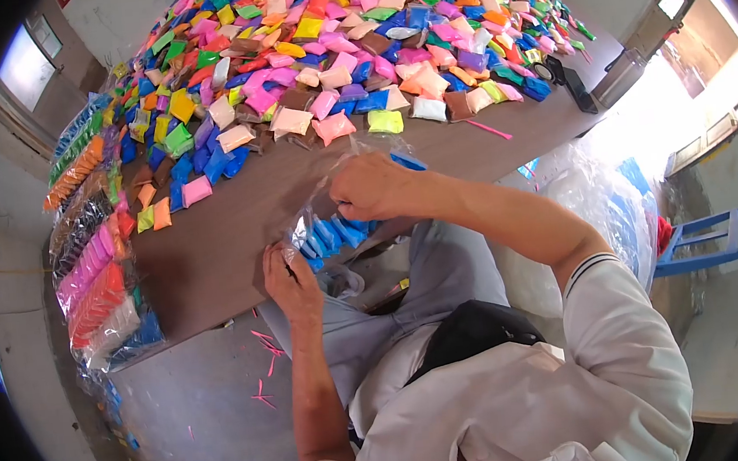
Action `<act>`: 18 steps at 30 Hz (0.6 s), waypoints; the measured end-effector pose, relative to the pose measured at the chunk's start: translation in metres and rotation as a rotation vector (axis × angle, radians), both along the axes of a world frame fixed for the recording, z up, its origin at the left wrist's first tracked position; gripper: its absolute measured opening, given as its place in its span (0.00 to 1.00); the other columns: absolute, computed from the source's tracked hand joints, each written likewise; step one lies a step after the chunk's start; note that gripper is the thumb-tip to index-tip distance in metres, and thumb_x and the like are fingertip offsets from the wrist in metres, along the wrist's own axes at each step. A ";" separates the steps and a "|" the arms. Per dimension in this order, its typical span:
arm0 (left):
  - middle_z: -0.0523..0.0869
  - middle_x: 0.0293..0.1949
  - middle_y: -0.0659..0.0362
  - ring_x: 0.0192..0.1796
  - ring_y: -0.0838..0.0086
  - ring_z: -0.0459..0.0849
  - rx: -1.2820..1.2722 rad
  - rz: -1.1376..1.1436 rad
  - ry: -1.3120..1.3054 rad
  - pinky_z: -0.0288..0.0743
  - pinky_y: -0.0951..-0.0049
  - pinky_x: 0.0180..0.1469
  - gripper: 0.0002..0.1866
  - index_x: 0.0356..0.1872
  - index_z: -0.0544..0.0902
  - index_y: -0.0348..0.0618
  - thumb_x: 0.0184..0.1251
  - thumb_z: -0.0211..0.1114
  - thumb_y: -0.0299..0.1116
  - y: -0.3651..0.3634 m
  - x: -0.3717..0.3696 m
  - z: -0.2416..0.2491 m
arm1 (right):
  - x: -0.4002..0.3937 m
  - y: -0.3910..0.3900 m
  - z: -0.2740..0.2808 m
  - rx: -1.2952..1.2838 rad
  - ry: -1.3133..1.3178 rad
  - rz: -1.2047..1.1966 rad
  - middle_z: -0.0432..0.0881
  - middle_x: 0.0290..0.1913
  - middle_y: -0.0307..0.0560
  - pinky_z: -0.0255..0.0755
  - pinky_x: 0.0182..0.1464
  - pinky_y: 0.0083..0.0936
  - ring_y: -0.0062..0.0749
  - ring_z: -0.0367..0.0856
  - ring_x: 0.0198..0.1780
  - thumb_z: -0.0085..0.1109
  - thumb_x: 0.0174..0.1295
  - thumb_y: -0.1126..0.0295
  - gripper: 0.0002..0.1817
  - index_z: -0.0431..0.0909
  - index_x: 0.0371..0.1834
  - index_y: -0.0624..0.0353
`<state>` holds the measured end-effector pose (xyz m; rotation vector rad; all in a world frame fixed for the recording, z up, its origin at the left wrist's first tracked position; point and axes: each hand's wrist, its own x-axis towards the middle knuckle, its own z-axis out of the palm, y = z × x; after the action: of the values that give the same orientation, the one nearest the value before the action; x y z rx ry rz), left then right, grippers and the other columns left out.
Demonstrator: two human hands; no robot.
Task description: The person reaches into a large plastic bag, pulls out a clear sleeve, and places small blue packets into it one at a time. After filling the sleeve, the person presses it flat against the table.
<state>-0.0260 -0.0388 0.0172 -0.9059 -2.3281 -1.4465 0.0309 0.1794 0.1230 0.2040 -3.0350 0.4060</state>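
Note:
A clear plastic bag holding a row of blue packets [326, 237] is at the table's near edge, above my lap. My left hand [293, 281] is closed on the bag's lower left end, with a small dark spot between the fingers that I cannot make out. Curled into a fist, my right hand [374, 188] grips the bag's upper right part, and loose clear film sticks out beyond it. Another bit of blue shows just past the right knuckles.
A large heap of colourful packets [320, 77] covers the brown table [205, 262]. Filled bags sorted by colour [99, 302] line its left edge. A pink strip [489, 129], black tape dispenser [573, 85] and metal container [619, 77] lie right. A blue stool [699, 239] stands beyond plastic sacks [592, 220].

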 end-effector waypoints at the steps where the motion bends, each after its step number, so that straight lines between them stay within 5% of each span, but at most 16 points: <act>1: 0.82 0.41 0.39 0.49 0.40 0.78 0.012 -0.008 -0.004 0.69 0.48 0.59 0.15 0.41 0.79 0.28 0.70 0.51 0.33 0.000 0.001 0.001 | 0.000 0.000 -0.002 0.006 0.016 0.004 0.83 0.33 0.54 0.76 0.41 0.48 0.53 0.82 0.41 0.60 0.50 0.64 0.09 0.83 0.26 0.58; 9: 0.82 0.39 0.39 0.47 0.40 0.78 0.014 -0.021 -0.035 0.71 0.49 0.55 0.15 0.39 0.79 0.29 0.70 0.50 0.32 0.000 0.000 0.007 | -0.005 -0.004 0.001 0.046 -0.024 0.003 0.84 0.32 0.54 0.77 0.42 0.46 0.51 0.83 0.41 0.62 0.44 0.67 0.09 0.85 0.28 0.58; 12: 0.82 0.39 0.39 0.46 0.40 0.78 0.029 -0.026 -0.035 0.71 0.49 0.53 0.14 0.39 0.79 0.29 0.70 0.50 0.32 0.000 -0.001 0.005 | -0.003 -0.001 -0.020 0.029 0.169 0.100 0.82 0.27 0.56 0.76 0.40 0.50 0.52 0.83 0.36 0.61 0.50 0.63 0.10 0.83 0.23 0.59; 15: 0.82 0.39 0.39 0.46 0.39 0.78 0.027 -0.018 -0.040 0.71 0.49 0.53 0.14 0.39 0.79 0.28 0.70 0.50 0.31 0.000 -0.002 0.004 | 0.000 0.000 -0.017 0.079 0.051 0.032 0.84 0.34 0.54 0.75 0.43 0.48 0.51 0.83 0.43 0.61 0.50 0.62 0.11 0.82 0.24 0.59; 18: 0.82 0.40 0.39 0.46 0.39 0.78 0.015 -0.019 -0.067 0.71 0.49 0.53 0.14 0.40 0.79 0.28 0.70 0.50 0.31 -0.001 -0.003 0.002 | 0.009 0.005 -0.003 0.053 0.061 0.093 0.83 0.45 0.53 0.73 0.51 0.45 0.48 0.79 0.52 0.62 0.51 0.63 0.14 0.84 0.36 0.60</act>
<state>-0.0286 -0.0402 0.0191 -0.8912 -2.3588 -1.5224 0.0398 0.1843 0.1202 0.3556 -2.9861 0.3190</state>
